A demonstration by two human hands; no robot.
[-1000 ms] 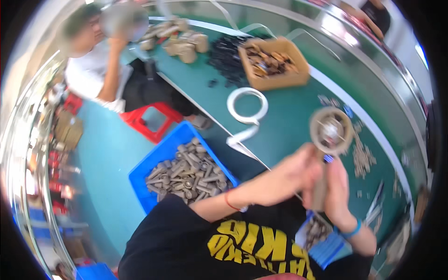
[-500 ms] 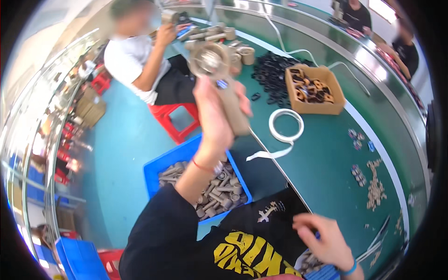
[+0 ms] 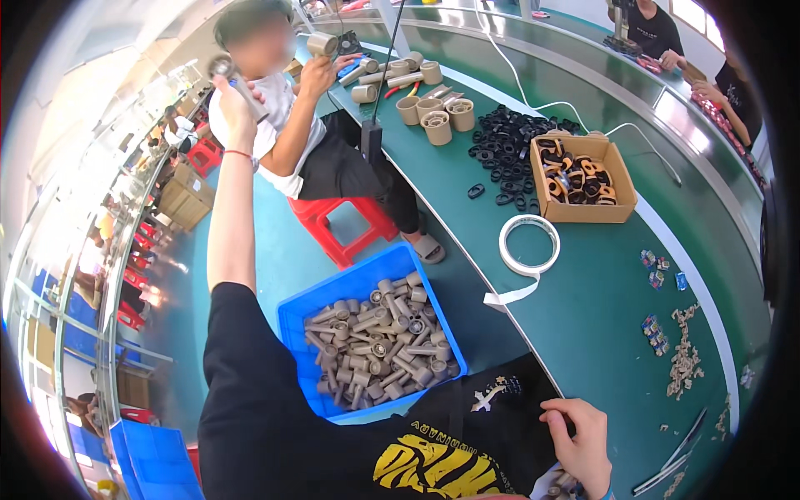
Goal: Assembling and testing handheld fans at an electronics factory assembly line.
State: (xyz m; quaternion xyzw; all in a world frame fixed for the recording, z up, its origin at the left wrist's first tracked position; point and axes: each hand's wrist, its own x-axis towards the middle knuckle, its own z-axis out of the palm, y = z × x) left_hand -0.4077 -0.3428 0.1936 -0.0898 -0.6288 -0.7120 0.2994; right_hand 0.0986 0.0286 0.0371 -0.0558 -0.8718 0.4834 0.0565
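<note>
My left hand (image 3: 237,108) is raised on an outstretched arm at the upper left, closed round a beige hair dryer housing (image 3: 257,102). The round end of the housing points up, and its details are too small to make out. Below the arm, a blue crate (image 3: 292,321) holds many similar beige housings (image 3: 379,346). Near the table's front edge, by my lap, is my right hand (image 3: 581,442). Its fingers are loosely bent, with a gap between thumb and forefinger and nothing visible in them.
A co-worker in white (image 3: 279,125) sits on a red stool (image 3: 337,229), holding a beige housing. On the green table (image 3: 575,333) are a tape roll (image 3: 504,250), a carton of rings (image 3: 621,187), black parts (image 3: 508,150) and small pieces. A black device (image 3: 371,140) hangs by a cable.
My left hand has swung with the hair dryer housing from above the crate to the upper left, uncovering the crate. My right hand has shifted slightly down.
</note>
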